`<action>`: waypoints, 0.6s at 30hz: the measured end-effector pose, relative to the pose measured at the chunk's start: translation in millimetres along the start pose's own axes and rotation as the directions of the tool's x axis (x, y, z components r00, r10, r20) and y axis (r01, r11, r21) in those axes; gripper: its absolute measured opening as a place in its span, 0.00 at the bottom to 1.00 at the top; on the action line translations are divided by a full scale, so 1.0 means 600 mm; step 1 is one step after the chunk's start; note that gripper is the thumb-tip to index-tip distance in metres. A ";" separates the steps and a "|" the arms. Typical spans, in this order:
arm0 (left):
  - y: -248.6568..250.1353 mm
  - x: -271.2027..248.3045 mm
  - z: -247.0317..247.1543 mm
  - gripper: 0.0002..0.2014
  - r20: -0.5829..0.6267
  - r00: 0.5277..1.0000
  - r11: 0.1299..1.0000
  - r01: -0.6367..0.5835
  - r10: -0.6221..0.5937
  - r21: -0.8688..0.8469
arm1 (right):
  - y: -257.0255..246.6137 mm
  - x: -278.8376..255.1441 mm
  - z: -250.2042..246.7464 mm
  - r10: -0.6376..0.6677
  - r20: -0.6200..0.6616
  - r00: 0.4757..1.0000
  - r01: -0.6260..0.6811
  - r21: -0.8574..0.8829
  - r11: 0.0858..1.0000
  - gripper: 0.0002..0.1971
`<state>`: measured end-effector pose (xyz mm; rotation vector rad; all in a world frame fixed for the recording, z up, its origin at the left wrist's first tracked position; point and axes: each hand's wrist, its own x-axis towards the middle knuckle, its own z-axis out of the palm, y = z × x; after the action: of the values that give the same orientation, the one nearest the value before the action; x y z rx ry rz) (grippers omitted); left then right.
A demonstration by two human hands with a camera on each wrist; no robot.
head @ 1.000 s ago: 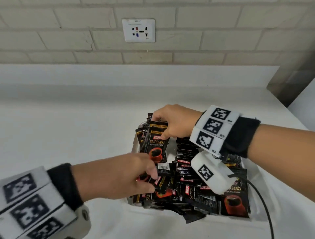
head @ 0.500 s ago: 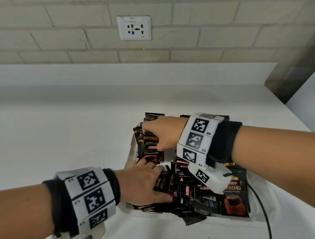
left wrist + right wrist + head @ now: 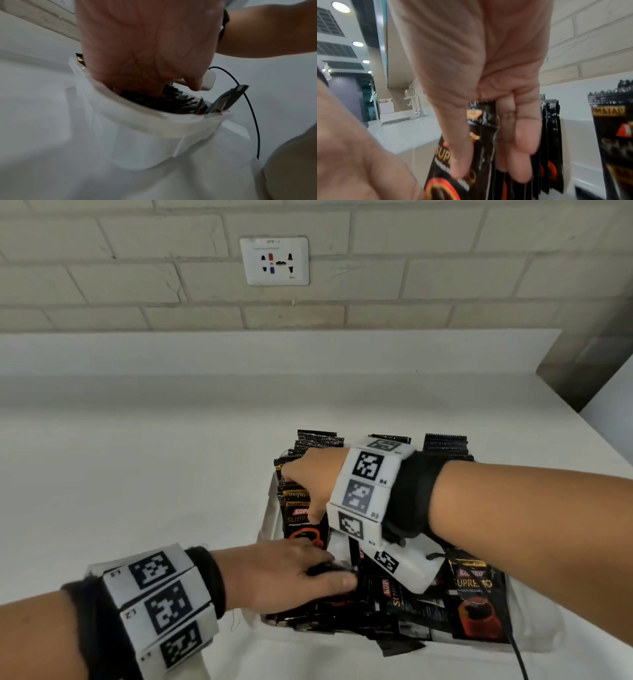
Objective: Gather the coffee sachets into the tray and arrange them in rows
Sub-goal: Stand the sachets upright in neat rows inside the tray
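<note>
A white tray [image 3: 270, 518] on the worktop is full of black coffee sachets [image 3: 411, 604]; some stand upright in rows along its far side, others lie jumbled at the front. My right hand [image 3: 308, 491] is at the tray's far left corner. In the right wrist view the right hand [image 3: 488, 169] pinches an upright sachet [image 3: 481, 135], thumb in front and fingers behind. My left hand [image 3: 308, 570] reaches into the near left of the tray. There its straight fingers press down among the sachets while its thumb hangs free. The left hand [image 3: 163, 86] hides its own fingertips in the pile above the tray wall [image 3: 137, 121].
The white worktop [image 3: 137, 474] stretches left of and behind the tray to a brick wall with a socket [image 3: 274, 261]. A black cable [image 3: 517, 659] trails off the tray's near right corner. A sink with a tap [image 3: 418, 106] shows far off.
My right hand has lowered its upright sachet down into the tray's far left corner. My left hand has pushed forward and right, deeper among the sachets.
</note>
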<state>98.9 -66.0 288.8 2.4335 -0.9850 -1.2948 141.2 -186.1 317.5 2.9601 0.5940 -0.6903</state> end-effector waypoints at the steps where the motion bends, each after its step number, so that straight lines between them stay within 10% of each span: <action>1: 0.002 0.000 -0.003 0.39 -0.014 1.000 0.999 -0.007 0.006 -0.052 | 0.003 -0.004 -0.008 0.011 -0.006 1.000 -0.011 0.027 1.000 0.07; 6: 0.006 0.012 -0.011 0.32 -0.076 0.996 0.999 0.034 -0.036 -0.029 | 0.045 -0.027 -0.048 0.056 -0.050 0.997 -0.049 0.140 0.989 0.28; 12: 0.006 0.015 -0.024 0.28 -0.081 0.995 0.998 0.056 -0.055 0.008 | 0.076 -0.087 -0.075 0.149 -0.183 0.972 -0.102 0.242 0.965 0.16; 18: -0.005 0.023 -0.032 0.20 -0.016 0.999 0.995 0.047 -0.046 0.083 | 0.045 -0.150 -0.005 -0.081 0.159 0.984 0.018 0.362 0.932 0.13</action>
<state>120.8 -74.7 289.5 2.5390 -1.0042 -1.2733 77.9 -242.7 358.2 3.1691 0.5865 -1.1621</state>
